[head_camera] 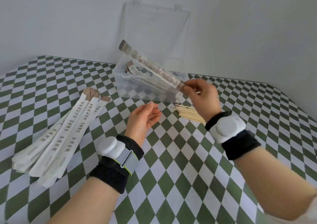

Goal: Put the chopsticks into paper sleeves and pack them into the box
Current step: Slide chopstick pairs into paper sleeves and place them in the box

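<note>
Step in hand: packing. A sleeved pair of chopsticks (151,67) is pinched at its near end by the right hand (204,95) and held slanted over the open clear plastic box (118,84), far end raised. The left hand (142,119) is spread and empty above the checked surface (188,163). Judgement: the far end is best lowered first, then laid parallel to the sleeved pairs inside before release. Empty paper sleeves (68,129) lie at left; bare chopsticks (187,114) lie just beside the box.

Soft, even daylight; wide-angle edge bending; moving sleeve blurred.
</note>
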`<control>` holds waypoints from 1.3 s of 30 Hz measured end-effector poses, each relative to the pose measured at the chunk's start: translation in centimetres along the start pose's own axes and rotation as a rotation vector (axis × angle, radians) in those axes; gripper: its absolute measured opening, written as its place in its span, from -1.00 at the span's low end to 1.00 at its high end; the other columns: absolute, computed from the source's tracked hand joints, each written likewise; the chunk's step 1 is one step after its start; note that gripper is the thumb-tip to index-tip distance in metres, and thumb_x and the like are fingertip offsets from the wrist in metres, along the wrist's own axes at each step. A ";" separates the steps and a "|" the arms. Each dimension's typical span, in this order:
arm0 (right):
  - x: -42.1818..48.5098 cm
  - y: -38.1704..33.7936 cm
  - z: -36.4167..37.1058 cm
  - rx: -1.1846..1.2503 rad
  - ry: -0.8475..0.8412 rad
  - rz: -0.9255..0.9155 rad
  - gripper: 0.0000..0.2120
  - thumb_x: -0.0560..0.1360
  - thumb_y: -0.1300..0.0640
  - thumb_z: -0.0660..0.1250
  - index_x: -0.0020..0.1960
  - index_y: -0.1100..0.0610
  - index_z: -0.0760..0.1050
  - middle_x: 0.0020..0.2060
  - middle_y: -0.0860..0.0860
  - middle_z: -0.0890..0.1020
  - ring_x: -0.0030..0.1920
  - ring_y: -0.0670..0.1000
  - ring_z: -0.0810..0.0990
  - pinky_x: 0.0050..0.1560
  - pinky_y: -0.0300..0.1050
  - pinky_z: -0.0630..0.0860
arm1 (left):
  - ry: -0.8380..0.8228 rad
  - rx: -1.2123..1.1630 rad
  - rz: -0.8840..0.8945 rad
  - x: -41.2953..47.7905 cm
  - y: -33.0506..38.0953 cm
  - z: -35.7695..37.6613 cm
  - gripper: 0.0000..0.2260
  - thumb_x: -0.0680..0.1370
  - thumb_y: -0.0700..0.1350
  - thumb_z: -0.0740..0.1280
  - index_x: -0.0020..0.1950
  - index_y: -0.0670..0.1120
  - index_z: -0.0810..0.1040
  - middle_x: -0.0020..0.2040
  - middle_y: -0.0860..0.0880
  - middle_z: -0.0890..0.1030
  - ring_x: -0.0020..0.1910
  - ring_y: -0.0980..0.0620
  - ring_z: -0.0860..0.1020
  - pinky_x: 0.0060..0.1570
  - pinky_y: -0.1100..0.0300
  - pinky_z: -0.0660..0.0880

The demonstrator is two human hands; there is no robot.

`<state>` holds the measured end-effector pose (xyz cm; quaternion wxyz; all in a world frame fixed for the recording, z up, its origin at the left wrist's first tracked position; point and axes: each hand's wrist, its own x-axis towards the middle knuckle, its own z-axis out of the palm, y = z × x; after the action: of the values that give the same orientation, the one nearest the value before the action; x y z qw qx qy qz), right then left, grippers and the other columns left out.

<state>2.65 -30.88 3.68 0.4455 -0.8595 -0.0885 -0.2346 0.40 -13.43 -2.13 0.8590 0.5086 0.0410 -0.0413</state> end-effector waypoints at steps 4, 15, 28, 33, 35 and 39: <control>5.6 0.0 -0.8 -0.162 0.040 0.012 -0.90 0.47 0.21 0.31 -0.04 0.05 0.51 -0.26 0.01 0.57 -0.28 -0.03 0.49 -0.20 -0.12 0.49 | 0.040 -0.059 -0.010 0.2 0.2 -0.2 -0.76 0.60 -0.03 0.21 -0.04 -0.17 0.56 -0.14 -0.10 0.58 -0.09 -0.01 0.60 -0.10 0.25 0.58; 9.6 0.3 1.8 -0.628 -0.386 0.068 -0.71 0.53 -0.02 0.18 -0.08 0.13 0.60 -0.17 0.05 0.63 -0.03 0.07 0.54 0.27 -0.03 0.27 | 0.072 -0.109 -0.052 0.3 0.5 -0.3 -0.72 0.61 0.00 0.17 -0.06 -0.15 0.56 -0.18 -0.08 0.56 -0.14 0.01 0.57 -0.11 0.21 0.54; 2.9 -0.1 1.4 -0.187 0.040 -0.145 -0.68 0.59 0.06 0.10 -0.05 0.12 0.62 -0.12 0.01 0.66 -0.11 -0.06 0.55 0.06 -0.17 0.41 | 0.122 -0.100 -0.041 0.6 0.5 -0.3 -0.69 0.62 0.02 0.14 -0.06 -0.15 0.56 -0.20 -0.07 0.56 -0.16 0.03 0.57 -0.08 0.20 0.56; -4.5 1.6 3.5 -0.080 -0.182 0.224 -0.83 0.55 0.08 0.20 0.03 0.07 0.54 -0.13 -0.06 0.57 -0.14 -0.11 0.51 -0.01 -0.15 0.47 | 0.141 -0.060 -0.005 0.3 0.5 -0.4 -0.78 0.61 -0.03 0.20 -0.04 -0.14 0.54 -0.20 -0.06 0.55 -0.18 0.05 0.58 -0.11 0.20 0.55; -5.9 2.4 3.8 -0.100 -0.207 0.236 -0.84 0.54 0.11 0.22 0.06 0.09 0.54 -0.12 -0.08 0.54 -0.15 -0.15 0.46 -0.03 -0.24 0.44 | 0.147 -0.045 0.017 0.1 0.7 -0.5 -0.82 0.60 -0.05 0.22 -0.05 -0.12 0.54 -0.21 -0.05 0.55 -0.18 0.05 0.59 -0.14 0.22 0.55; -6.4 2.8 3.8 -0.094 -0.191 0.217 -0.83 0.53 0.16 0.23 0.08 0.13 0.54 -0.09 -0.03 0.55 -0.13 -0.10 0.46 -0.13 -0.38 0.36 | 0.166 0.014 0.005 -0.4 0.7 0.0 -0.89 0.59 -0.14 0.25 -0.07 -0.12 0.53 -0.24 -0.06 0.53 -0.20 0.04 0.57 -0.19 0.26 0.57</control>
<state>-0.67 -29.08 -3.29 0.4171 -0.9023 -0.0259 -0.1060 0.10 -13.11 -1.49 0.8492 0.5165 0.1104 0.0029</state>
